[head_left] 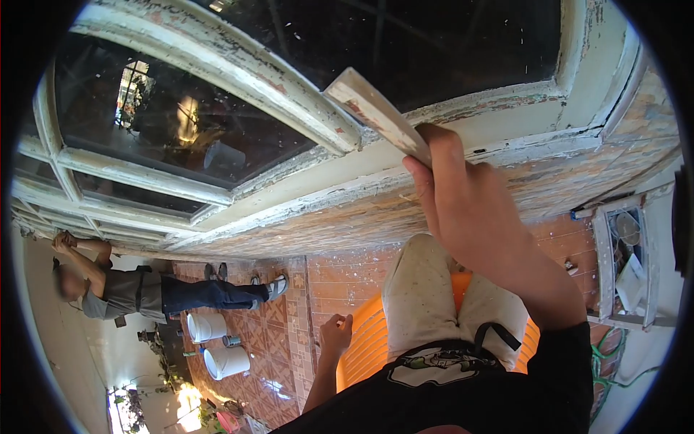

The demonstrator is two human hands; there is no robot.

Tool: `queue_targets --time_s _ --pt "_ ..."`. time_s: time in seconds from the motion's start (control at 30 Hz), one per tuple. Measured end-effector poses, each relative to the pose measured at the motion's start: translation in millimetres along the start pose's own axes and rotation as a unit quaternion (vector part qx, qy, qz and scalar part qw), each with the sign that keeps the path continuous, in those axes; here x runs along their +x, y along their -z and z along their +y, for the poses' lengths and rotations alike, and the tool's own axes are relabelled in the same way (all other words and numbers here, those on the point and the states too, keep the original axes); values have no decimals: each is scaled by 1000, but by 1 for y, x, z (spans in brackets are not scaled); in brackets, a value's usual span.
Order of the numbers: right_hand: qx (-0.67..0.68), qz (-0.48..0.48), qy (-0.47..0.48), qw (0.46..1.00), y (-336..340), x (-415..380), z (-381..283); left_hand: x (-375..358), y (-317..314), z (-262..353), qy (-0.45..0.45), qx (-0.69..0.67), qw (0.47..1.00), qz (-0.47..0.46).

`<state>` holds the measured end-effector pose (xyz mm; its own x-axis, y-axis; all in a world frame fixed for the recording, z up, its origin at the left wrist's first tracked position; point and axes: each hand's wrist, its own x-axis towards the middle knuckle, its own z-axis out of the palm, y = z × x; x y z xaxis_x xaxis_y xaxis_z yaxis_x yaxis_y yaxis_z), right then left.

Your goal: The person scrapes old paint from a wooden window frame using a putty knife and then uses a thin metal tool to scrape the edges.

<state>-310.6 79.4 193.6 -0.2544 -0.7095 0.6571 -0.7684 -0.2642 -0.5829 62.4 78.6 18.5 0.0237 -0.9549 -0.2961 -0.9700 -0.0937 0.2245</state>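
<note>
My right hand (470, 195) is closed around a flat, pale strip with reddish-brown stains (379, 112), which looks like wood. Its far end lies against or just above the lower part of an old white window frame (531, 123) with chipped, peeling paint; contact is hard to tell. Dark glass panes (463, 50) sit behind the strip. Low beside an orange plastic chair (361, 340), my left hand (336, 335) has its fingers curled. Whatever it may hold is hidden.
Another person (137, 293) works with raised hands farther along the window. White buckets (226, 362) stand on the tiled floor (271, 362) near that person. A white-spattered ladder (603, 260) and a green hose (603, 354) are at the right. Stone-patterned wall (347, 217) runs below the window.
</note>
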Motion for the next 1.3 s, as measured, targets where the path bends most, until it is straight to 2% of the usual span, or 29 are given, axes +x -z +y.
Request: queue_targets --time_s 0.1,0.17,0.27,0.4,0.47,0.67,0.87,1.0,1.07,1.1,1.17,1.2,1.27,1.3 --pt "-8 20 24 999 -4 -9 6 -2 -3 -4 -12 -2 1000 16" --pt "-46 -70 -20 996 4 -17 9 -2 1 1 11 -10 1000 5" --pt "-71 -86 2 994 12 -13 6 -2 2 3 10 -28 1000 -11" --pt "-25 -63 -6 998 18 -10 -4 -1 2 3 -12 -10 1000 9" --pt "-14 -7 11 1000 18 -8 -12 -3 1 1 -17 -23 999 22" --pt "23 -31 -47 998 10 -5 -6 0 0 -4 -2 -20 1000 -3" --pt "-24 -94 -50 994 12 -15 -3 1 -4 -6 -21 -3 1000 17" --pt "-35 -102 -29 994 15 -16 0 1 -4 -5 -15 -12 1000 11" --pt "-16 -164 -65 984 20 -13 -4 1 -3 -4 -17 -2 1000 18" --pt "-18 -165 -66 984 19 -13 -7 1 -1 -3 -17 -2 1000 17" --pt "57 -132 -167 975 16 -13 -13 0 2 3 -9 1 1000 -5" --pt "54 -133 -167 975 13 -14 -12 0 1 3 -10 -2 1000 -8" --pt "209 -80 -191 956 1 -20 -3 0 -1 1 -6 -7 1000 12" --pt "208 -79 -191 956 -7 -25 -1 0 -2 0 -16 0 1000 23"
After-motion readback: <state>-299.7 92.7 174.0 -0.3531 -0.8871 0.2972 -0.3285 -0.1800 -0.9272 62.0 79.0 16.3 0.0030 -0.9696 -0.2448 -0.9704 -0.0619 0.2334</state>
